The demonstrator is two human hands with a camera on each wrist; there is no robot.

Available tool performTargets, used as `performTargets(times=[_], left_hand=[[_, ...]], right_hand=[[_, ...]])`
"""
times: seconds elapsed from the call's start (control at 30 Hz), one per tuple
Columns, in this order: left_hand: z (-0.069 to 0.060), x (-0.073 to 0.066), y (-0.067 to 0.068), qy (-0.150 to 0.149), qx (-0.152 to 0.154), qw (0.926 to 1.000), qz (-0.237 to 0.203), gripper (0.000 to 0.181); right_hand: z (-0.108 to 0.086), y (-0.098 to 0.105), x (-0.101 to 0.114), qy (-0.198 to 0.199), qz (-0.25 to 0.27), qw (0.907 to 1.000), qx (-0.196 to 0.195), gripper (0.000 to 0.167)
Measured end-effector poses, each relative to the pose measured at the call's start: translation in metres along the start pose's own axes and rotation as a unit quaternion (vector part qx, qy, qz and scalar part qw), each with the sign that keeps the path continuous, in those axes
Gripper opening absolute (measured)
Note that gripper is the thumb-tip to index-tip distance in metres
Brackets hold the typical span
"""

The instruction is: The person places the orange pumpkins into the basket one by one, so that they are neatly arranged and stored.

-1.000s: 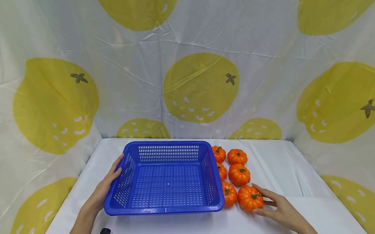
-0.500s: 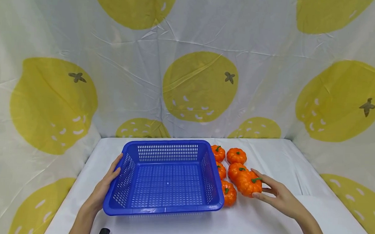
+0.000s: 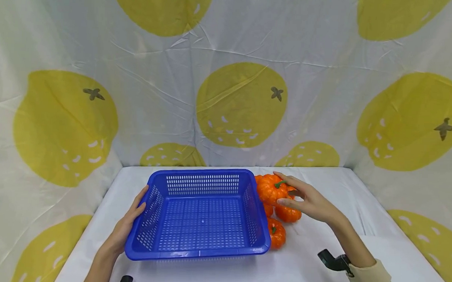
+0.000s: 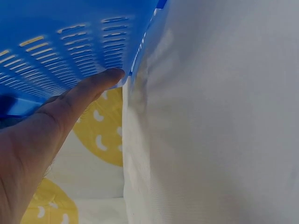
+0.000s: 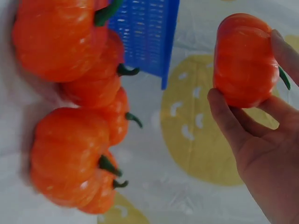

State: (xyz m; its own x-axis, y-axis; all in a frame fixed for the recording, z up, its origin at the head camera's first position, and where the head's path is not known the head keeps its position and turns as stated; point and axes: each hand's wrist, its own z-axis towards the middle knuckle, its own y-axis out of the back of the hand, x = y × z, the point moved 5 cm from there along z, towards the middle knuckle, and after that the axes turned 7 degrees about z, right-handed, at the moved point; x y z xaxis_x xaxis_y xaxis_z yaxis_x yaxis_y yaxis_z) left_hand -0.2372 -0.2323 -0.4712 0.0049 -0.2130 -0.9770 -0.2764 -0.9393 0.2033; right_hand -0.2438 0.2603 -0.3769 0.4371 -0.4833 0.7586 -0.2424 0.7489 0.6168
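A blue perforated basket (image 3: 203, 254) stands left of the orange pumpkins, its inside bare. My left hand (image 3: 123, 228) rests against its left side; in the left wrist view that hand (image 4: 51, 121) lays straight fingers along the basket's outer wall (image 4: 88, 28). With thumb and fingertips, my right hand (image 3: 317, 202) holds one pumpkin (image 3: 270, 191) by the basket's back right corner. The right wrist view shows this pumpkin (image 5: 245, 60) pinched by the hand (image 5: 271, 154), raised clear of the others.
Several other pumpkins (image 3: 276, 234) sit in a group along the basket's right side, some partly hidden. A white cloth covers the table (image 3: 319, 264), and lemon-print cloth walls (image 3: 320, 119) enclose the back and both sides.
From the near end of the right row, my right hand has lifted a pumpkin and carried it back and left over the others. The left hand and basket have stayed put.
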Motion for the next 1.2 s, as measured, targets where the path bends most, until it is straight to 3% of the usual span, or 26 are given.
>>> performTargets(times=[0.3, 0.57, 0.73, 0.93, 1.1, 1.2], left_hand=[[0.002, 0.000, 0.001, 0.003, -0.004, 1.0000, 0.005, 0.059], [0.006, -0.001, -0.001, 0.000, 0.001, 1.0000, -0.006, 0.060], [0.005, 0.003, -0.002, 0.005, -0.001, 1.0000, -0.008, 0.060], [0.003, 0.002, -0.001, 0.008, -0.008, 0.9999, 0.006, 0.059], [0.003, 0.003, -0.002, 0.008, -0.007, 0.9999, 0.010, 0.059], [0.004, 0.004, -0.003, 0.008, -0.006, 0.9999, 0.008, 0.059]], right_hand=[[0.075, -0.034, 0.040, 0.003, 0.040, 0.9958, 0.082, 0.073], [0.136, -0.089, 0.054, 0.002, 0.080, 0.9833, 0.163, 0.075], [0.167, -0.124, 0.062, 0.031, 0.065, 0.9783, 0.194, 0.075], [0.186, -0.163, 0.061, 0.049, 0.043, 0.9723, 0.224, 0.074], [0.191, -0.189, 0.052, 0.034, 0.067, 0.9668, 0.244, 0.069], [0.193, -0.202, 0.044, 0.026, 0.065, 0.9680, 0.241, 0.068]])
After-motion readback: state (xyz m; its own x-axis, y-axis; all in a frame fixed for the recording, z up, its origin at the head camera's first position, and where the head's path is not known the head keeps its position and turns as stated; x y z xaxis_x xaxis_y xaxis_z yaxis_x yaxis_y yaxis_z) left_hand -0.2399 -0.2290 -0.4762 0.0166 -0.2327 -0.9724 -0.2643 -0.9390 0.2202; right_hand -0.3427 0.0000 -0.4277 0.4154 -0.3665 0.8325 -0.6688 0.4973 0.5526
